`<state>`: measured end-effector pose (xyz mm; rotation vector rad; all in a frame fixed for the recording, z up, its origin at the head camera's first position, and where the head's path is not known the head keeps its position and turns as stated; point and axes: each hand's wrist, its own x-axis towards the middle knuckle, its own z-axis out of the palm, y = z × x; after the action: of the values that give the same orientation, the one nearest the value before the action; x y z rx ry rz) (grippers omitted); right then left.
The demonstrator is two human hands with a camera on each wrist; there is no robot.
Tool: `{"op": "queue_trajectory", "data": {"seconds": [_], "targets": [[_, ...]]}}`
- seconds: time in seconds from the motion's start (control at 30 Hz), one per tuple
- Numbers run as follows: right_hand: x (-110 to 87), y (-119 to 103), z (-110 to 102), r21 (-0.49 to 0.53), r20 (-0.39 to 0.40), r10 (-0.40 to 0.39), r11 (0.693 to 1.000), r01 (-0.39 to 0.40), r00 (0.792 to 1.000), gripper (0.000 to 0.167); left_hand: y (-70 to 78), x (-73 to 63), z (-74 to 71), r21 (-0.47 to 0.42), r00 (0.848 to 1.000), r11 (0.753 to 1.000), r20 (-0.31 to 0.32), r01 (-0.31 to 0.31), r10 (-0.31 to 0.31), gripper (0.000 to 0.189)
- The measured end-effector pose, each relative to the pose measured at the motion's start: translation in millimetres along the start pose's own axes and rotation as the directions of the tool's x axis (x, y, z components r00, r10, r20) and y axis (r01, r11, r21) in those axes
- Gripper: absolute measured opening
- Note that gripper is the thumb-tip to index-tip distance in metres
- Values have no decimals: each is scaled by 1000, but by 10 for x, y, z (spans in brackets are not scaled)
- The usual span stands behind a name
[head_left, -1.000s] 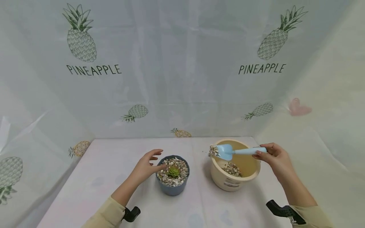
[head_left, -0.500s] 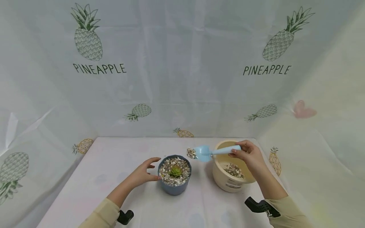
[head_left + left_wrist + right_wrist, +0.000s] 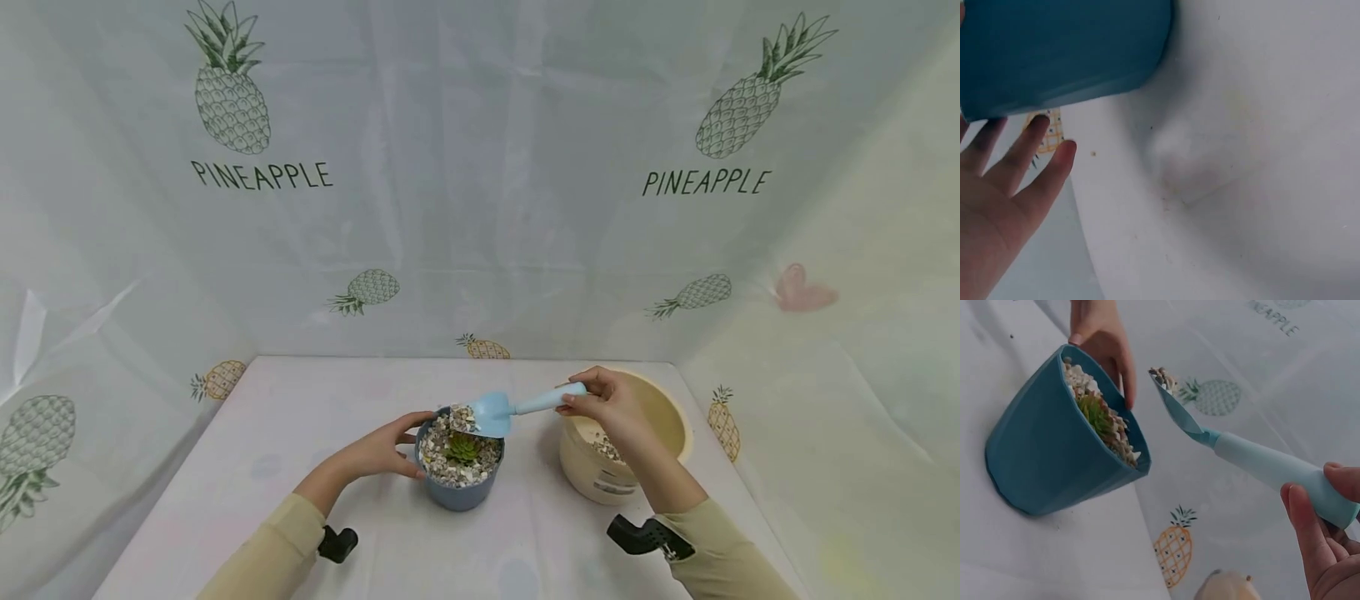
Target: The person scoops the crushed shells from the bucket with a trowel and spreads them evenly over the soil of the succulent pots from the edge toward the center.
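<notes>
A blue flowerpot (image 3: pixel 459 497) stands upright, filled with pale pebbles around a green succulent (image 3: pixel 463 448). My left hand (image 3: pixel 386 450) holds the pot's left side, with the thumb at the near rim and the index finger at the far rim. In the left wrist view the other fingers (image 3: pixel 1050 178) spread out beneath the pot's side. My right hand (image 3: pixel 609 408) grips the handle of a light blue trowel (image 3: pixel 491 414), thumb opposite the fingers. Pebbles (image 3: pixel 1163 380) lie on the trowel's tip, which overlaps the pot's far rim in the head view but shows above it in the right wrist view.
A cream tub (image 3: pixel 588 475) with pebbles (image 3: pixel 603 444) in it stands right of the pot, partly behind my right forearm. A pineapple-print sheet (image 3: pixel 450 208) hangs behind the table. Tiny crumbs dot the white tabletop (image 3: pixel 1260 206) in the left wrist view.
My right hand has carried the loaded trowel left from the tub to over the flowerpot. My left hand has drawn back from above the pebbles and settled around the pot's rim.
</notes>
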<state>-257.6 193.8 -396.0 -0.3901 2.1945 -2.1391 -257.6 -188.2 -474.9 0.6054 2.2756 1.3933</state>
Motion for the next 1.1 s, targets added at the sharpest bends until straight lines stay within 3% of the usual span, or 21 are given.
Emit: {"op": "queue_trajectory", "data": {"seconds": [0.2,0.4,0.5,0.87,1.1], "targets": [[48,24,122,5,30,19,1000,-19,999,33,-41,121,-126,-24,992,1000,125,13,-10,99],[65,43,219,1,33,37,999,-37,999,31,-24,268,-210,-77,967,997,253,-7,26,104],[63,49,253,11,35,47,999,-47,998,30,-12,297,-221,-76,959,997,280,-14,35,105],[51,72,308,37,48,20,999,-21,999,29,-46,220,-143,-78,980,996,197,33,-17,109],[44,75,326,37,47,-3,999,1,999,29,4,123,-46,-132,989,989,134,73,-55,111]]}}
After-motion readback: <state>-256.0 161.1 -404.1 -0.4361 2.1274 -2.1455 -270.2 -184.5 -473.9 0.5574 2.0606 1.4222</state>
